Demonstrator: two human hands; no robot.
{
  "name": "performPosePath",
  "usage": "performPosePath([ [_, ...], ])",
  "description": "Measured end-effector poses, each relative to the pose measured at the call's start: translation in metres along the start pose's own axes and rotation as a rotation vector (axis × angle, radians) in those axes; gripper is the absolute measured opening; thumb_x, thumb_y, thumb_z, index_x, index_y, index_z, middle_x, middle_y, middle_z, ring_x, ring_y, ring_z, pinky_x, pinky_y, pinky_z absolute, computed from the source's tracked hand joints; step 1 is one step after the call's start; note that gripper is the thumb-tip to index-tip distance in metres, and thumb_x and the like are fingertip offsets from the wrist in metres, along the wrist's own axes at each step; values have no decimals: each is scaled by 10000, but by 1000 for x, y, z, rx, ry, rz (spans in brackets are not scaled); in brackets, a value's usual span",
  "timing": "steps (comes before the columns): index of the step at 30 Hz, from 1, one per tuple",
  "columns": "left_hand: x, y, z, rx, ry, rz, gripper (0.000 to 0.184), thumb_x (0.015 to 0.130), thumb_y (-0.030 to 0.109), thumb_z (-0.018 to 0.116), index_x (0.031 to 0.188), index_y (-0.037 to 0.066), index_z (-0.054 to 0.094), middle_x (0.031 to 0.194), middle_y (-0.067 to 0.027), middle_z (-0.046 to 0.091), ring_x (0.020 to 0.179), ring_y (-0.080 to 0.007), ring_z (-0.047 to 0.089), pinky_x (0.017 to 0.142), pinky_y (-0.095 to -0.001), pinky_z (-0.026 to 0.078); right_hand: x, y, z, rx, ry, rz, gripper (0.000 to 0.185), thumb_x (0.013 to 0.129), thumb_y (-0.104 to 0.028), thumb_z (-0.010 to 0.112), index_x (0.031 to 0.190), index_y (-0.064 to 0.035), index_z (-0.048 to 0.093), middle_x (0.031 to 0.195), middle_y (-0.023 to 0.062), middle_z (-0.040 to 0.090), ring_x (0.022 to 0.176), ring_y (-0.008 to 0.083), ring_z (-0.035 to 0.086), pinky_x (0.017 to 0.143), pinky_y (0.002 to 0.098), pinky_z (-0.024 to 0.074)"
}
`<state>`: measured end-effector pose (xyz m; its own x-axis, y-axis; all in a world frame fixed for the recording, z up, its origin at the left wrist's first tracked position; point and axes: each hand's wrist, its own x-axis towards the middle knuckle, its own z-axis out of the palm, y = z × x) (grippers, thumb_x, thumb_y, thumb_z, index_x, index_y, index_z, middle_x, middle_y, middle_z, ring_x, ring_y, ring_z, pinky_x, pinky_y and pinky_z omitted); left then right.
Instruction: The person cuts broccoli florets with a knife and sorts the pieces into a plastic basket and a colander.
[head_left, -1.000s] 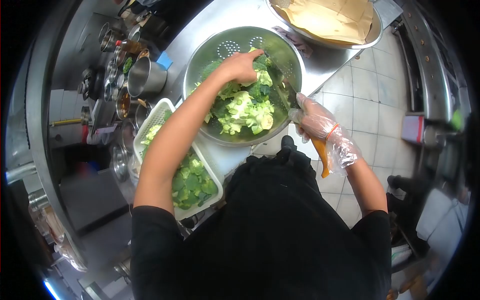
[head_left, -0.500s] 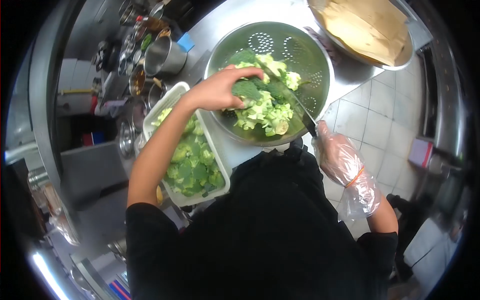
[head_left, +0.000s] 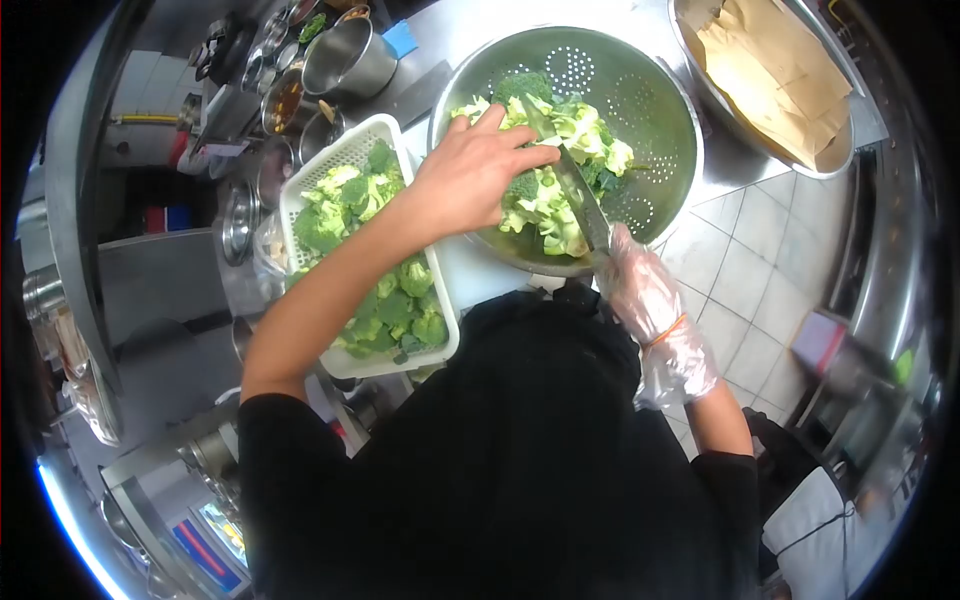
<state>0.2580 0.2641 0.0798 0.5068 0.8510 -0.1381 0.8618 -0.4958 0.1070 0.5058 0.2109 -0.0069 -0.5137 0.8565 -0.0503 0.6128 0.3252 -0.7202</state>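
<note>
Inside a large metal colander (head_left: 675, 110) lies a pile of cut broccoli (head_left: 575, 125). My bare left hand (head_left: 485, 165) is over its left side, fingers curled around a piece of broccoli (head_left: 524, 186); the thumb is hidden. In a clear plastic glove with an orange band, my right hand (head_left: 640, 285) grips a knife (head_left: 580, 195) at the colander's near rim. The blade slants up and left across the broccoli, close beside my left fingertips. Under my left forearm stands a white plastic basket (head_left: 440, 290) of broccoli florets (head_left: 400, 310).
A metal bowl (head_left: 690, 45) with brown paper (head_left: 780, 70) stands at the upper right. Left of the colander are a steel pot (head_left: 350, 62), a blue block (head_left: 400, 38) and a white board (head_left: 485, 275). Tiled floor (head_left: 740, 260) shows at the right.
The view has shifted, so the colander and basket sit differently in it. My right hand has moved nearer the colander, and the knife blade now lies closer to my left fingers.
</note>
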Motion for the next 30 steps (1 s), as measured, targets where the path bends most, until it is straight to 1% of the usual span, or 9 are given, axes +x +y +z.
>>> performPosePath([
  [3,-11,-4,-6,-83,-9,-69,634,642,-95,667,1223,154,617,1243,0,592,1108,-274,494,934,-418,422,-7,-11,-1,185,151,72,232,928,-64,526,1138,36,519,714,230,567,631,376,582,563,479,420],
  [7,-58,-29,-26,-400,159,-139,623,670,-20,735,1251,166,609,1221,-25,616,1086,-295,499,958,-411,425,-6,-10,-27,494,55,552,254,937,-164,536,1154,-32,543,684,87,567,600,178,560,538,359,450],
  [9,-108,-63,-43,-343,226,-256,662,646,-13,773,1260,165,601,1267,-56,612,1048,-277,526,969,-361,434,-17,-15,-37,529,68,588,361,938,-245,525,1253,-68,515,660,44,556,516,97,524,420,252,412],
  [12,-184,-126,-64,-313,121,-621,655,652,-70,720,1261,128,585,1270,-63,607,1185,-260,500,1036,-356,398,-30,5,-28,580,150,465,389,932,-258,532,1242,-27,485,645,43,534,480,104,509,393,244,395],
  [14,-228,-183,-44,-362,-30,-593,707,630,-29,749,1288,179,595,1206,-82,631,1084,-275,553,944,-362,451,-28,-17,-23,624,141,448,358,942,-249,543,1226,-37,497,674,39,539,500,105,515,404,236,395],
  [18,-251,-225,-6,-333,-222,-488,823,647,7,754,1406,192,497,1211,-142,595,1168,-275,543,960,-359,449,-11,-48,-18,572,15,379,286,964,-194,528,1211,-51,513,707,29,542,524,97,514,408,224,378],
  [23,-293,-222,12,-596,272,-566,875,779,106,743,1516,171,275,1195,-167,584,1185,-311,549,1032,-401,438,7,-101,11,543,-114,267,222,944,-167,560,1128,-44,536,707,26,555,529,89,514,407,218,367],
  [26,-313,-186,28,-1837,883,-707,530,913,211,656,1343,-1,432,1200,-159,598,1114,-310,615,1023,-422,489,6,-143,42,588,-132,281,226,946,-177,590,1107,-26,540,716,34,576,539,94,519,407,218,384],
  [30,-309,-146,64,-2622,1077,-178,500,1023,380,352,1344,2,416,1296,-263,522,1206,-407,533,1020,-525,469,5,-181,87,487,-136,205,219,958,-148,573,1111,7,552,698,45,581,549,95,512,448,232,405],
])
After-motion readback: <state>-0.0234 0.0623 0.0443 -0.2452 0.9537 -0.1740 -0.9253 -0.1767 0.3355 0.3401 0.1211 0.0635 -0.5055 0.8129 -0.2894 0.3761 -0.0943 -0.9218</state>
